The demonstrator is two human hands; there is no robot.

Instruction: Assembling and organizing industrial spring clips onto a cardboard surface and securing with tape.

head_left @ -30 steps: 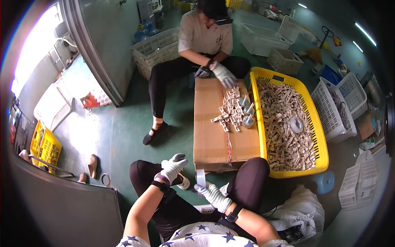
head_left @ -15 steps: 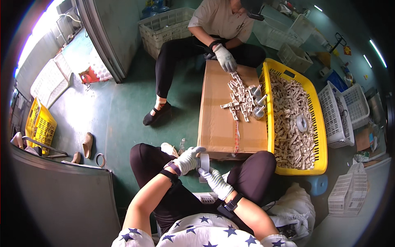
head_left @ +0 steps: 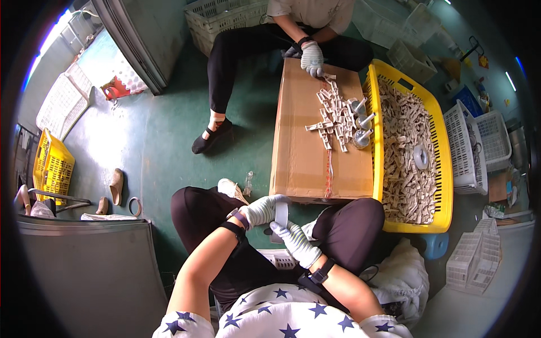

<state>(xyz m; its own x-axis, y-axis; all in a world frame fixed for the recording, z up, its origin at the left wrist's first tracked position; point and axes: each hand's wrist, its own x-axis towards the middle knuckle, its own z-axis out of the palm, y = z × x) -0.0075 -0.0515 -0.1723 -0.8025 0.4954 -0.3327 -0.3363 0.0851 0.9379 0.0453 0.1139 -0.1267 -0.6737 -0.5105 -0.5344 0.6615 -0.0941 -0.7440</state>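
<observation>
left hand [head_left: 264, 210] pinching grey strip [head_left: 280, 215] | right hand [head_left: 295, 241] just below, gripping it

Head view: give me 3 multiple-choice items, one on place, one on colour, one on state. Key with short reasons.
1. Where is the yellow crate relative to the cardboard box?
A. On the box's right side
B. On top of the box
C. Behind the person opposite

2. What colour are the gloves on the wearer's hands?
A. Black
B. Pale grey-white
C. Orange

3. What state is the yellow crate in?
A. Empty
B. Upside down
C. Filled with small pale parts

Key:
1 A: the yellow crate sits against the right edge of the cardboard box.
2 B: the left hand and right hand both wear pale grey-white gloves, holding a small flat grey piece between them.
3 C: small pale parts cover the crate's inside.
</observation>
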